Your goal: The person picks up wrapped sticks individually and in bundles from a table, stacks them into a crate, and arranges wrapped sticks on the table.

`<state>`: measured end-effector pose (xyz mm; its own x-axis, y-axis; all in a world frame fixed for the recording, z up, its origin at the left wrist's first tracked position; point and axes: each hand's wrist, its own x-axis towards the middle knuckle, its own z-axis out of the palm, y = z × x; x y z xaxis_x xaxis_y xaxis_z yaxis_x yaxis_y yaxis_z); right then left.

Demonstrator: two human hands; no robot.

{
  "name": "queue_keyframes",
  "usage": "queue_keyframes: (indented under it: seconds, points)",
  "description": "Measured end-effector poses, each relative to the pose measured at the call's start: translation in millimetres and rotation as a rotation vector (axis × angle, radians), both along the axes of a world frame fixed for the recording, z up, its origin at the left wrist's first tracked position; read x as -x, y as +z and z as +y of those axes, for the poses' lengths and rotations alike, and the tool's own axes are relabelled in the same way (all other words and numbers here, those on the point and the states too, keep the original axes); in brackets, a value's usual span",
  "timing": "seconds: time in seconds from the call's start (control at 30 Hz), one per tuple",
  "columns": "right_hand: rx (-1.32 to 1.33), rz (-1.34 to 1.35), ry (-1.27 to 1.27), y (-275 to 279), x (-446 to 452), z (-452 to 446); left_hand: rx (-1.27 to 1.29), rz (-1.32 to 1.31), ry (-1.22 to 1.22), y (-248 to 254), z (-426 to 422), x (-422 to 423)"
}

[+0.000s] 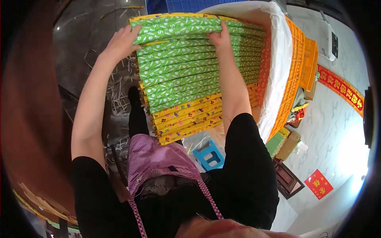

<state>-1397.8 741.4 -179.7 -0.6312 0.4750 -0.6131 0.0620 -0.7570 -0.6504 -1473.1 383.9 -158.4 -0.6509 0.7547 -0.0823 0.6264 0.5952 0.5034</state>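
Many long rolls in green patterned paper [178,67] lie side by side in a stack, with yellow patterned rolls [190,117] below them and another yellow edge at the top. My left hand [122,43] grips the left ends of the upper green rolls, thumb and fingers around them. My right hand [220,36] holds the same upper green rolls farther right, its thumb on top and its other fingers mostly hidden. The right part of the stack reaches into an orange crate [291,75] lined with a white sheet [279,51].
A blue stool [209,156] stands on the floor below the stack. Paper strips [118,89] litter the floor at left. A brown surface [35,119] fills the left side. Blue crates [190,5] stand at the top. More green rolls [274,144] lie beside a cardboard box [288,146] at right.
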Motion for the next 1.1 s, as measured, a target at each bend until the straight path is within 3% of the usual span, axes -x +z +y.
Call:
queue_keyframes:
  seconds: [0.07, 0.13, 0.2, 0.27, 0.37, 0.6, 0.77, 1.1]
  points:
    - [-0.037, 0.002, 0.033, -5.8, 0.8, 17.3, 0.002, -0.033, -0.008, -7.7, 11.6, 9.0]
    - [-0.052, -0.119, 0.173, 3.5, -0.1, 26.3, 0.138, -0.09, -0.029, -13.4, 21.1, 14.3]
    - [-0.147, -0.265, 0.208, 15.2, -4.9, 32.0, 0.112, -0.071, -0.028, -25.6, 26.1, 17.3]
    - [-0.384, -0.432, 0.36, 35.1, -15.4, 24.7, -0.004, 0.129, 0.023, -37.5, 28.7, 17.8]
    - [-0.506, -0.396, 0.394, 26.8, -39.6, 27.7, 0.029, 0.158, 0.092, -41.2, 33.1, 16.1]
    - [-0.428, -0.321, 0.211, 15.8, -109.3, -21.6, 0.009, 0.093, 0.266, -48.1, 35.8, -7.2]
    - [-0.179, -0.214, 0.148, 4.0, -169.8, -64.2, 0.021, 0.068, 0.297, -54.6, 38.4, -6.4]
    - [-0.098, -0.339, 0.136, 16.6, -282.0, -140.0, -0.154, 0.002, 0.534, -64.4, 45.1, -2.7]
